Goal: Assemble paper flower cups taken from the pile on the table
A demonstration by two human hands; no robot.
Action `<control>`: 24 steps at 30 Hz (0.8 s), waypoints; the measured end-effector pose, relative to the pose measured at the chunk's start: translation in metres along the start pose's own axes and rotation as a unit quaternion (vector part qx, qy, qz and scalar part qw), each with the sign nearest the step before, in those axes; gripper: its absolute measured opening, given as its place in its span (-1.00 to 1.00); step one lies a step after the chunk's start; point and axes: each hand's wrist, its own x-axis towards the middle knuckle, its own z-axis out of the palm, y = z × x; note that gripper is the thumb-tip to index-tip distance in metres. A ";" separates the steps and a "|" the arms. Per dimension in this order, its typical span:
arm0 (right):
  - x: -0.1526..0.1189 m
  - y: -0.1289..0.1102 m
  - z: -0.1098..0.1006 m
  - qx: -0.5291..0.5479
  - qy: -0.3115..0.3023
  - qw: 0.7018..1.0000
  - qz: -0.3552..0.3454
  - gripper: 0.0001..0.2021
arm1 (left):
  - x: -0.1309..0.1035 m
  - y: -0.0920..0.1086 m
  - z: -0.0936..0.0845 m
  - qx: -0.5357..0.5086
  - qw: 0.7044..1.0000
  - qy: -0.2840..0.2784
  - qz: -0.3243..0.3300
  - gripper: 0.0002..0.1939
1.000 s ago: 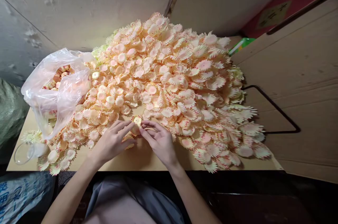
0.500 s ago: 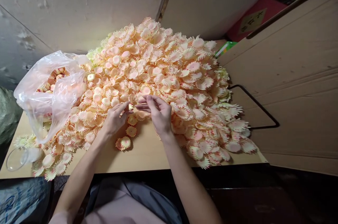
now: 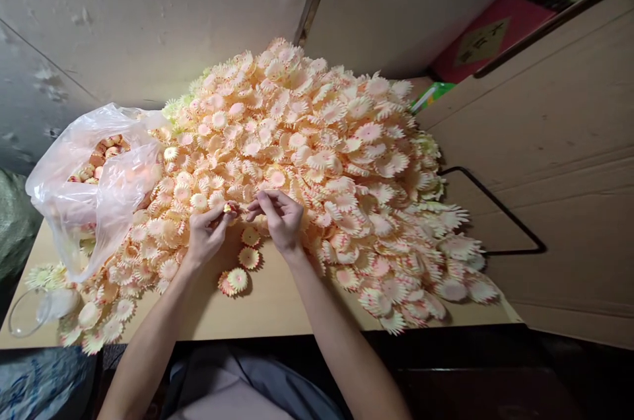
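Observation:
A large heap of pale pink and cream flower-like pieces point(image 3: 297, 136) with toothed edges covers much of the light wooden table point(image 3: 277, 301). My left hand point(image 3: 208, 232) pinches a small yellow and red flower piece point(image 3: 230, 208) between thumb and fingertips. Just to its right, my right hand point(image 3: 281, 218) is held with bent fingers; its fingertips are near the small piece, and whether they grip anything is too small to tell. Below and between the hands, several loose round flower pieces point(image 3: 249, 257) lie on the table.
At the left stands an open translucent plastic bag point(image 3: 119, 175) with small rolled pieces inside. A clear round lid or cup point(image 3: 30, 313) lies at the front left corner. Cardboard point(image 3: 545, 209) with a black metal loop point(image 3: 500, 205) rises at the right, and a wall stands behind.
Both hands have moved a little left and down in the view. The small piece now shows clearly in my left fingertips, and my right fingers have curled in from a straighter pose.

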 end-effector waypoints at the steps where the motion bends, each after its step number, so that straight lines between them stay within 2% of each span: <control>1: 0.000 -0.001 0.000 0.000 -0.005 1.000 -0.001 -0.68 | 0.000 -0.001 -0.001 -0.011 1.000 0.000 -0.012 -0.67; 5: 0.000 -0.003 0.000 0.000 -0.015 1.000 0.000 -0.72 | -0.001 -0.003 -0.003 -0.056 0.997 0.006 -0.053 -0.66; 11: -0.001 0.001 -0.003 0.020 -0.042 0.999 0.013 -0.74 | 0.002 0.000 -0.003 -0.117 0.989 0.032 -0.079 -0.73; 15: -0.003 0.000 -0.005 0.030 -0.069 0.997 0.026 -0.75 | 0.005 -0.001 -0.003 -0.175 0.979 0.023 -0.103 -0.73; 20: -0.003 -0.001 -0.004 0.027 -0.087 0.995 0.043 -0.69 | 0.005 -0.006 -0.003 -0.199 0.974 0.031 -0.100 -0.76; 24: -0.003 0.000 -0.003 0.034 -0.095 0.994 0.031 -0.68 | 0.004 -0.006 -0.002 -0.221 0.969 0.037 -0.105 -0.75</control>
